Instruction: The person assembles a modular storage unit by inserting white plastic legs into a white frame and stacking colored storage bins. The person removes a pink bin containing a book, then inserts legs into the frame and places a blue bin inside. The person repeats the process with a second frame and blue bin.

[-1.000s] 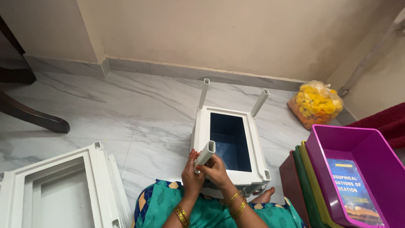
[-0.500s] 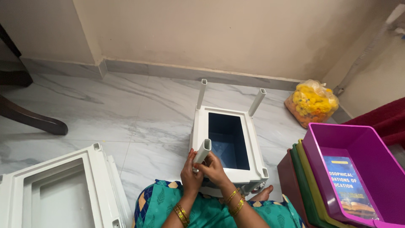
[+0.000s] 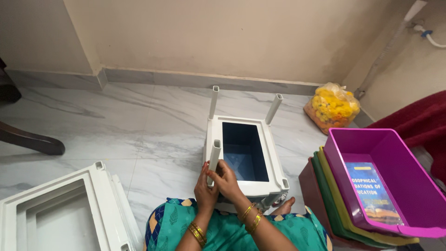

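Note:
A white plastic frame (image 3: 274, 158) with a dark blue bin inside sits on the marble floor in front of me. Two white hollow posts (image 3: 213, 101) stand upright at its far corners. Both hands hold a third white post (image 3: 214, 155) at the frame's near left corner, nearly upright. My left hand (image 3: 202, 190) wraps its lower part from the left. My right hand (image 3: 228, 182) grips it from the right. The post's bottom end is hidden behind my fingers.
A second white frame (image 3: 65, 209) lies on the floor at lower left. Stacked bins, the top one magenta (image 3: 371, 144) with a book (image 3: 371, 193) inside, stand at right. A bag of yellow flowers (image 3: 332, 108) rests by the wall. A dark curved furniture leg (image 3: 32, 142) is at left.
The post in my hands has tipped from leaning right to nearly upright. The view has shifted, so everything sits a little further left.

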